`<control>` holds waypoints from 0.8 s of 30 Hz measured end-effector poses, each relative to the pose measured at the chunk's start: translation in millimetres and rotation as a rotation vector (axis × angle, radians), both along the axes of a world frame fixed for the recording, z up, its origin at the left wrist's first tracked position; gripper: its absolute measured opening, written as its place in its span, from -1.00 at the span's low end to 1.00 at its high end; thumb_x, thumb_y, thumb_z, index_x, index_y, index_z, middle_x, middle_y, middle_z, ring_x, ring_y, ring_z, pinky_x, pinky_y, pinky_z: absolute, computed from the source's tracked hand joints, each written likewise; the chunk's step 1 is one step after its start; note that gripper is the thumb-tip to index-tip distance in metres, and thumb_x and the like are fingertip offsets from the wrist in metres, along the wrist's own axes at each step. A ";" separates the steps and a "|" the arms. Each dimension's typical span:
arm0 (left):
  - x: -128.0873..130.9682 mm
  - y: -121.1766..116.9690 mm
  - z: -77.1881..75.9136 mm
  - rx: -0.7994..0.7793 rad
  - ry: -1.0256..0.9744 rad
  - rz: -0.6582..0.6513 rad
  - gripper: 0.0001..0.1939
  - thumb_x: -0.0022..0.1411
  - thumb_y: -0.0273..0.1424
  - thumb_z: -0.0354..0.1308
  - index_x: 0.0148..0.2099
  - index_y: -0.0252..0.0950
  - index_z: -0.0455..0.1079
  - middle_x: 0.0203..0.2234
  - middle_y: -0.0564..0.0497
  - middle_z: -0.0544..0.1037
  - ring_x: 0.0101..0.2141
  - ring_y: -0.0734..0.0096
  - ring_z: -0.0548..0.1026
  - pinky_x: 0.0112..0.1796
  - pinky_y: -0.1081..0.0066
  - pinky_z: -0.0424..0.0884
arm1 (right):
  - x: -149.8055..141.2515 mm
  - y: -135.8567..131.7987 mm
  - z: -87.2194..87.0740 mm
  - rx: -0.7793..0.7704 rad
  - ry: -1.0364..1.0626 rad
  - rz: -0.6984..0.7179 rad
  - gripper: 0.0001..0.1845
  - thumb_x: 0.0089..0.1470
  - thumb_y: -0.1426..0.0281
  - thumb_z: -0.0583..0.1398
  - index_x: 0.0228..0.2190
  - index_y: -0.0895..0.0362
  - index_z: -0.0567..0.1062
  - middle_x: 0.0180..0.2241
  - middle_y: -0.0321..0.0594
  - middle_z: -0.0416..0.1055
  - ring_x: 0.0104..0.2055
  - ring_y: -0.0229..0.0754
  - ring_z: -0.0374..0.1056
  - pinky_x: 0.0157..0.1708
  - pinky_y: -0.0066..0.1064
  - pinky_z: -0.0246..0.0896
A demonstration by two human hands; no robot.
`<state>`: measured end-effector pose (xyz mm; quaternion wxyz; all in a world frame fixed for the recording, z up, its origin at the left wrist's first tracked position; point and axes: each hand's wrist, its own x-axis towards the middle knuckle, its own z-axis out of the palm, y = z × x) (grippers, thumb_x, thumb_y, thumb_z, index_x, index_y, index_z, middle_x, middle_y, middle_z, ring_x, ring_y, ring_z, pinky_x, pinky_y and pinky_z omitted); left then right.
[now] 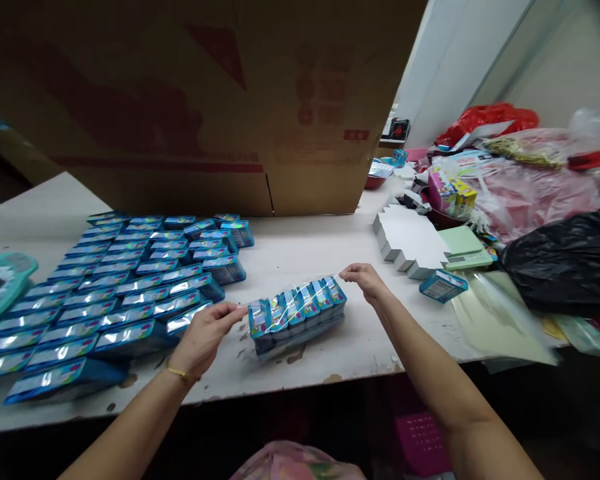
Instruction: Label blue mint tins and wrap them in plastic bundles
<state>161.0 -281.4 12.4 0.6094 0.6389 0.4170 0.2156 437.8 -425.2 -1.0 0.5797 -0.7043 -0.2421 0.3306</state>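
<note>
A row of several small blue boxes point(293, 308) stands packed side by side in a clear plastic bag point(300, 343) on the white table. My left hand point(207, 333), with a thin yellow band at its wrist, pinches the film at the row's left end. At the other end, my right hand point(365, 279) is closed on the bag's upper right corner. The film stretches between the two hands over the box tops. Left of my left hand stand many more blue boxes point(130, 280) in close rows.
A large brown carton point(280, 133) rises behind the boxes. At the left edge lies a turquoise basket point(23, 267). To the right are stacked white cartons point(413, 240), a single blue box point(443, 286), green sheets point(463, 243) and a black plastic bag point(565, 260).
</note>
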 end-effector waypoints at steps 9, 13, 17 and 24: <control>180.4 110.5 9.4 0.008 -0.103 0.000 -0.72 -0.36 -0.30 0.28 -0.59 -0.39 0.33 -0.72 0.11 0.31 -0.67 0.65 0.14 -0.63 0.53 -0.01 | 128.0 62.8 15.0 -0.071 -0.169 -0.350 -0.81 -0.39 0.34 0.22 -0.75 0.14 0.31 -0.74 -0.33 0.24 -0.63 -0.35 0.11 -0.58 -0.45 0.04; 239.0 134.6 0.1 0.010 -0.081 0.127 -0.76 -0.34 -0.37 0.28 -0.59 -0.41 0.33 -0.74 0.12 0.30 -0.68 0.66 0.16 -0.62 0.52 0.03 | 170.2 103.5 7.3 -0.127 -0.239 -0.450 -0.86 -0.32 0.35 0.20 -0.68 0.14 0.34 -0.67 -0.27 0.32 -0.56 -0.28 0.21 -0.52 -0.43 0.12; 256.5 143.4 -7.6 -0.001 -0.037 0.122 -0.73 -0.23 -0.39 0.24 -0.41 -0.45 0.40 -0.62 0.04 0.41 -0.63 0.63 0.26 -0.57 0.53 0.14 | 187.2 94.6 -1.1 -0.176 -0.327 -0.447 -0.78 -0.22 0.29 0.16 -0.48 0.18 0.43 -0.44 -0.19 0.42 -0.35 -0.19 0.31 -0.37 -0.42 0.16; 193.2 114.0 -13.8 0.070 -0.057 -0.016 -0.44 -0.16 -0.28 0.18 -0.04 -0.36 0.29 -0.28 -0.05 0.44 -0.44 0.53 0.39 -0.44 0.51 0.24 | 177.1 -26.3 -29.6 -0.993 -0.965 -0.232 -0.45 -0.16 0.14 0.18 -0.13 0.17 0.33 -0.04 0.04 0.23 -0.02 0.05 0.15 -0.21 -0.25 0.09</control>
